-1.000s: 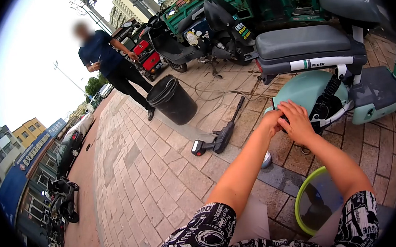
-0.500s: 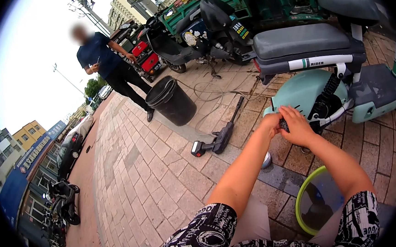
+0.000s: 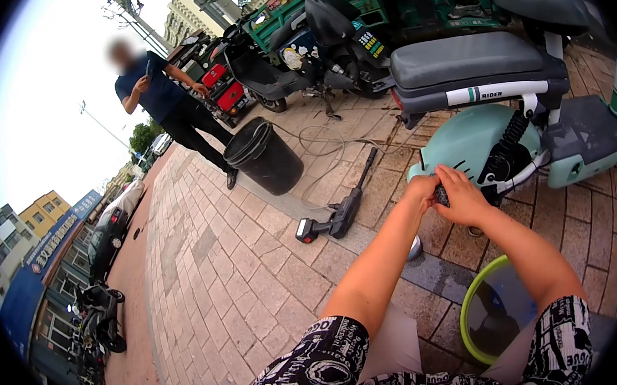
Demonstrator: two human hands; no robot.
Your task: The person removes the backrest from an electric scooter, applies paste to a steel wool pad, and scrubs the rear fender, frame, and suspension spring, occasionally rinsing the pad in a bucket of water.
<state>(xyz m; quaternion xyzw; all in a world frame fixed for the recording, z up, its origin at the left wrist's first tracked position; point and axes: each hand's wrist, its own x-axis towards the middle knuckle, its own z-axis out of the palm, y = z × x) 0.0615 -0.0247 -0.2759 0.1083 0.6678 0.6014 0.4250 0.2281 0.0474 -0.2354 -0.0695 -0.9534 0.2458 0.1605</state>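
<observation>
Behind the rear of a mint-green electric scooter [image 3: 476, 138], low by its wheel cover, my two hands meet. My left hand [image 3: 421, 192] is closed, fingers against a dark, speckled lump [image 3: 442, 196] between the palms. Curled over the same lump from the other side is my right hand [image 3: 462, 194]. The lump is mostly hidden, so its kind cannot be made out. Under my right forearm stands a bucket with a lime-green rim [image 3: 467, 317], holding greyish water. A small round pale object [image 3: 415, 248] shows partly behind my left forearm.
A cordless pressure washer gun [image 3: 345, 211] lies on the paving, its hose [image 3: 327, 145] looping near a black bucket [image 3: 267, 159]. Beyond stands a person in a dark blue shirt [image 3: 147, 86], holding a phone-like object. Parked scooters [image 3: 313, 56] and a green cargo vehicle [image 3: 424, 5] stand behind.
My hands stay nearly in the same place, with a slight shift of the fingers around the dark lump. The person at the back has raised the object in their hand.
</observation>
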